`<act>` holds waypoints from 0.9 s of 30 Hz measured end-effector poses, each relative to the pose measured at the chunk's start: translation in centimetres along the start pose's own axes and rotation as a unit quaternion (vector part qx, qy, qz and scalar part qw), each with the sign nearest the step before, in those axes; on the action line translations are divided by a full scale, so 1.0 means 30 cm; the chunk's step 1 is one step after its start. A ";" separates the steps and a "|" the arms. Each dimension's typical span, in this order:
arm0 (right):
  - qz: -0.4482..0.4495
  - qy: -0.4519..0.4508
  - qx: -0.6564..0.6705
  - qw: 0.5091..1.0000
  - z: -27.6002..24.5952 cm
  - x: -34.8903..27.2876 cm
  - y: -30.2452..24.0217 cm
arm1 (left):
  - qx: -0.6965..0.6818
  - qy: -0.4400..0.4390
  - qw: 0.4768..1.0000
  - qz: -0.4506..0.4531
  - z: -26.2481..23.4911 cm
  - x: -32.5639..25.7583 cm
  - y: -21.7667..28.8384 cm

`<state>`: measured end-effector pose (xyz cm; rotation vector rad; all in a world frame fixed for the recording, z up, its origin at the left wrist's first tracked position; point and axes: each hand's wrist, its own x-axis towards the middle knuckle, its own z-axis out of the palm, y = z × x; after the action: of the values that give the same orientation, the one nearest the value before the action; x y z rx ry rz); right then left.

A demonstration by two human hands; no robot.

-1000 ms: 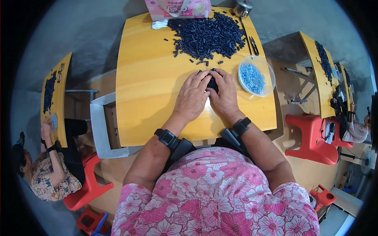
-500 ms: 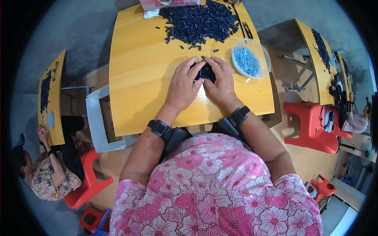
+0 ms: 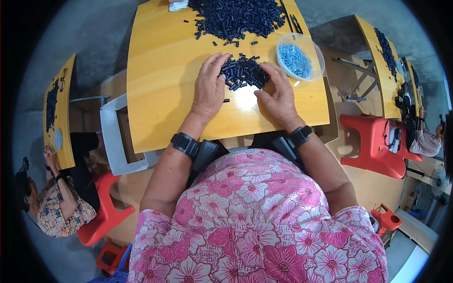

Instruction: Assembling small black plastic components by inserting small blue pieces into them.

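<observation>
A small heap of short black tube-shaped parts (image 3: 244,72) lies on the yellow table (image 3: 165,89) between my hands. My left hand (image 3: 210,87) curves along its left side, thumb and fingers apart. On the other side, my right hand (image 3: 279,92) is spread, its fingertips at the heap's right edge. Neither hand grips anything. Beyond them spreads a much larger pile of the same black parts (image 3: 236,19), with a few loose ones between the two heaps. A clear round tub (image 3: 318,68) of small pale blue pieces stands to the right of my right hand.
Black snips (image 3: 296,23) and a thin dark rod lie at the table's far right. A white folded cloth (image 3: 178,5) rests at the far left. Red plastic stools (image 3: 373,146) stand on both sides. At the left table sits another person (image 3: 66,207).
My hands have moved apart from their cupped position around the small heap, which now lies more spread out and uncovered. The whole view has shifted slightly.
</observation>
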<state>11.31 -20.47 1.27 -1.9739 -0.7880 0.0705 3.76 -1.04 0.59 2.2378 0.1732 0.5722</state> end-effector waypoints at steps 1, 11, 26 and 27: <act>0.008 0.001 -0.008 1.000 -0.005 -0.007 0.003 | 0.001 0.000 1.000 -0.002 -0.005 -0.007 0.001; -0.011 0.078 0.021 0.997 -0.029 -0.070 0.078 | 0.046 0.027 0.999 0.009 -0.064 -0.157 0.041; 0.018 0.059 0.012 0.998 -0.051 -0.110 0.040 | 0.069 0.012 0.997 -0.020 -0.047 -0.161 0.025; 0.018 0.053 0.015 0.998 -0.051 -0.108 0.031 | 0.059 0.009 0.998 -0.021 -0.049 -0.160 0.024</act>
<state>9.77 -23.72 0.46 -1.9468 -0.6787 -0.0002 -1.21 -1.99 0.30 2.3382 0.2684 0.5743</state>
